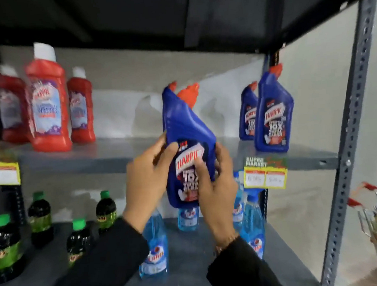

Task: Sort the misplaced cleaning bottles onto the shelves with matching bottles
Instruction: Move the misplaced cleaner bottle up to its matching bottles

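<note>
Both the left hand [147, 179] and right hand [215, 185] close their fingers around two blue Harpic bottles [186, 129], held together and tilted, presumably for joining the matching blue pair [268, 112] on the middle shelf [117, 154].

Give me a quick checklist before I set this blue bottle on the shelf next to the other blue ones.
1. Hold on the blue orange-capped Harpic bottle: left hand and right hand both in grip on it, ok.
2. Matching blue Harpic bottles on the grey metal middle shelf: at right, ok.
3. Free space to their left: bare shelf shows, ok.
4. Bottle upright: tilted, not ok.
5. Red white-capped bottles out of the path: far left, ok.
6. Cap tight: cannot tell.
</note>
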Available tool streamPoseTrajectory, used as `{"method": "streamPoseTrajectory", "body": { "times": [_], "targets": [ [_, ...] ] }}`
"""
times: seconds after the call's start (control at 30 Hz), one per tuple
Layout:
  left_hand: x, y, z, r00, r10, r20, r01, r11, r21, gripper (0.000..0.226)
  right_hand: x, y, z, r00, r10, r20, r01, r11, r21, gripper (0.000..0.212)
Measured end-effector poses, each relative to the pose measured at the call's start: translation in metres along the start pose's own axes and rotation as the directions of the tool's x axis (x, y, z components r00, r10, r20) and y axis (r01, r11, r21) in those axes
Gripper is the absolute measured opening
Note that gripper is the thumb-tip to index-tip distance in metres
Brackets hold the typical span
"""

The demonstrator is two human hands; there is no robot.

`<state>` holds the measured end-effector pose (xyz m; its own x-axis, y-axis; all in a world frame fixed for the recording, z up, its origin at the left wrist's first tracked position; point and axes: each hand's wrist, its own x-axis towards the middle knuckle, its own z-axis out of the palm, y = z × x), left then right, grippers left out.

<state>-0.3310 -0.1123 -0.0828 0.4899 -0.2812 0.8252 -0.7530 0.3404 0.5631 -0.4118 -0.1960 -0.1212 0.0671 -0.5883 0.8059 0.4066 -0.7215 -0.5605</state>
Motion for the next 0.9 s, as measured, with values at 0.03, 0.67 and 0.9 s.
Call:
{"method": "streamPoseTrajectory", "body": {
  "times": [0.03,0.67,0.9],
  "targets": [
    [0.018,0.005,-0.001,1.0,0.007,0.028,-0.007,1.0,-0.002,0.035,0.015,-0.007,0.006,1.0,-0.018,-0.012,0.018,1.0,-0.008,0.039],
    [0.144,-0.056,0.029,0.924,-0.121,0.363,0.202,0.96,-0.195,0.04,0.132,0.035,0.057,0.993,0.078,0.087,-0.065,0.987,-0.144,0.039],
    [0.098,-0.051,0.01,0.976,0.217,0.004,-0.214,0.959,0.184,0.037,0.076,0.026,0.05,0.953,-0.295,0.066,0.292,0.844,-0.45,0.03]
  ]
}}
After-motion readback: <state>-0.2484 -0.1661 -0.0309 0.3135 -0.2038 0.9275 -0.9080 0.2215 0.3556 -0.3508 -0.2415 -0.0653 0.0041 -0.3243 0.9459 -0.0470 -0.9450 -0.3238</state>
